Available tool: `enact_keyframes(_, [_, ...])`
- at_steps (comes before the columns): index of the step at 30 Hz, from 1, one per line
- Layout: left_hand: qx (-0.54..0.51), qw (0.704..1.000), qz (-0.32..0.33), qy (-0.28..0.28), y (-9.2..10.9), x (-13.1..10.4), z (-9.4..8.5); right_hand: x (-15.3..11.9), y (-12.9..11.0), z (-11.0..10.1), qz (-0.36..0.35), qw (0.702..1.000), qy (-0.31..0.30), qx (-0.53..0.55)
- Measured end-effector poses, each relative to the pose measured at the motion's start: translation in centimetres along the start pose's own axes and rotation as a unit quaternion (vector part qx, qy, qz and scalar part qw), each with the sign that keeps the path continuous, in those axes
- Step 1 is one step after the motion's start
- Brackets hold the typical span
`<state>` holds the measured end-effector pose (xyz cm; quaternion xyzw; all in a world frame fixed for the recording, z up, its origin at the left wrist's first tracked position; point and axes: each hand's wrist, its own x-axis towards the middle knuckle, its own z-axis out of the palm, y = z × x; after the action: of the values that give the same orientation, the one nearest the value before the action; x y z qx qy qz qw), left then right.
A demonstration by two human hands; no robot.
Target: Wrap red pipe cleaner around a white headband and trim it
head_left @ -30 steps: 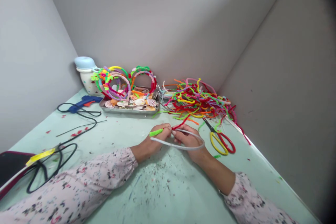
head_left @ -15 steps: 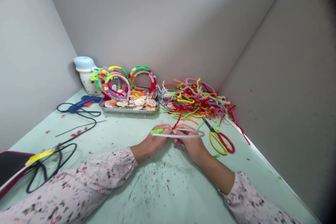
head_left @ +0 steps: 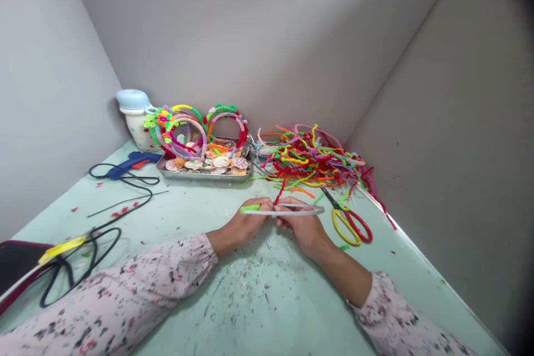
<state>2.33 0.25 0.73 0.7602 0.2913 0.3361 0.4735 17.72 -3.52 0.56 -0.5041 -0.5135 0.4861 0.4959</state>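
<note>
A thin grey headband (head_left: 306, 212) is held nearly edge-on above the table, with a bright green fuzzy wrap (head_left: 251, 208) at its left end. My left hand (head_left: 251, 221) is closed on the headband near that wrap. Close beside it, my right hand (head_left: 303, 229) pinches at the band with thumb and fingers, the band's curve passing across it. From between the two sets of fingertips a red pipe cleaner (head_left: 280, 192) sticks up; which fingers grip it I cannot tell. The fingertips hide where it meets the band.
Yellow-and-red scissors (head_left: 345, 223) lie right of my hands. Behind is a heap of pipe cleaners (head_left: 317, 158). A metal tray (head_left: 200, 176) holds shells and decorated headbands (head_left: 187, 136). To the left are a blue glue gun (head_left: 129, 164), a black cord (head_left: 144, 203) and a lidded cup (head_left: 139, 128).
Both hands stay in almost the same place on the headband. The red pipe cleaner's upper end has tilted slightly left, and the band looks a little flatter.
</note>
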Motion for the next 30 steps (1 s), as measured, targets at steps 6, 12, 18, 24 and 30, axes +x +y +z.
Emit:
enact_keyframes(6, [0.020,1.000,-0.009,0.013,0.05,-0.43,0.27,0.02,0.69,-0.20,0.010,0.999,0.001,0.033])
enact_keyframes(12, [0.020,1.000,-0.020,-0.003,-0.10,-0.49,0.31,-0.13,0.56,-0.29,0.031,0.998,-0.010,0.049])
enact_keyframes(18, [-0.019,1.000,-0.001,0.002,-0.14,-0.15,0.21,0.08,0.53,-0.04,-0.007,0.999,0.000,0.034])
enact_keyframes(24, [-0.009,1.000,0.000,-0.002,0.02,-0.19,0.24,0.00,0.68,-0.14,-0.001,1.000,0.006,0.030])
enact_keyframes(30, [0.030,0.999,-0.009,0.006,0.15,-0.57,0.41,-0.13,0.59,-0.33,0.015,0.999,-0.005,0.033])
